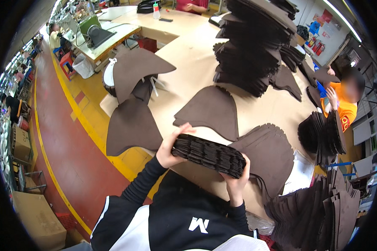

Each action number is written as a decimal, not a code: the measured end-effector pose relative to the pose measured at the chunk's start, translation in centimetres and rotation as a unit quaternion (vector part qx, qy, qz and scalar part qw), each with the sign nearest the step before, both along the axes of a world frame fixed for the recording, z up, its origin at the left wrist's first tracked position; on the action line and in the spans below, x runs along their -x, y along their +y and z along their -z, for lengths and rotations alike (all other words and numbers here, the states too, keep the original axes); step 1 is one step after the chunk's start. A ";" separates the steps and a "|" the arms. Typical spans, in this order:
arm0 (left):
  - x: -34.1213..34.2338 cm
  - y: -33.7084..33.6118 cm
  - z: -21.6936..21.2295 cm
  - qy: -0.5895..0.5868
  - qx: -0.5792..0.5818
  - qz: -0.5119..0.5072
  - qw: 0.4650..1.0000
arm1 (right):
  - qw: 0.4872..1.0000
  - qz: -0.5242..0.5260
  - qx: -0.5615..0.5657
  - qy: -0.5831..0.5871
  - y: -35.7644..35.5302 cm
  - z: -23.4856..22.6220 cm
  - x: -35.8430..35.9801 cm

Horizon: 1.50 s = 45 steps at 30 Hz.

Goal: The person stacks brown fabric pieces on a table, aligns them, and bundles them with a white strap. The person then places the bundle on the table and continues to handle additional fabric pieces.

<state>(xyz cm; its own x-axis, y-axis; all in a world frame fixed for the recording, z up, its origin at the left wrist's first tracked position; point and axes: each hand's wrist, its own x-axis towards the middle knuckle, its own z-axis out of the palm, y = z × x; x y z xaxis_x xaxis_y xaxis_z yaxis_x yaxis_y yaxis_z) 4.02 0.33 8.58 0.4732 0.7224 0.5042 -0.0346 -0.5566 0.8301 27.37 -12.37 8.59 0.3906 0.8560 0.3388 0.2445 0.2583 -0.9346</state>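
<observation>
Thick stack (208,155) of dk brown sheets, layered edges uneven & notched, held up over the near part of a pale, smooth surface (184,56). Sheets look thin, matte, foam-like. L hand (171,149) grips its L end, R hand (238,179) its R end. Just beyond: flat curved piece (210,112) w/ pointed corner; tall pile (249,50) farther back.

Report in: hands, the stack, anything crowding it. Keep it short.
Left grip and right grip closed on opposite ends of dark stack. Stack's layered edges face the camera. Fanned brown pile close by the right grip.
</observation>
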 end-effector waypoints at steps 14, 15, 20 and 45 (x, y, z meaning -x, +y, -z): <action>-0.1 -0.4 0.4 -0.008 0.158 -0.013 0.987 | 0.997 -0.071 0.002 0.034 2.0 0.0 -0.7; 0.4 -0.5 0.9 0.005 0.173 -0.011 0.985 | 0.995 -0.091 0.012 0.050 2.0 0.1 -1.0; 0.8 -0.7 1.8 -0.027 0.069 0.011 0.997 | 0.997 -0.004 -0.037 -0.063 1.9 2.8 -0.3; 2.3 0.2 5.7 0.032 -0.037 -0.062 0.997 | 0.990 0.010 -0.038 -0.137 2.3 4.0 -0.7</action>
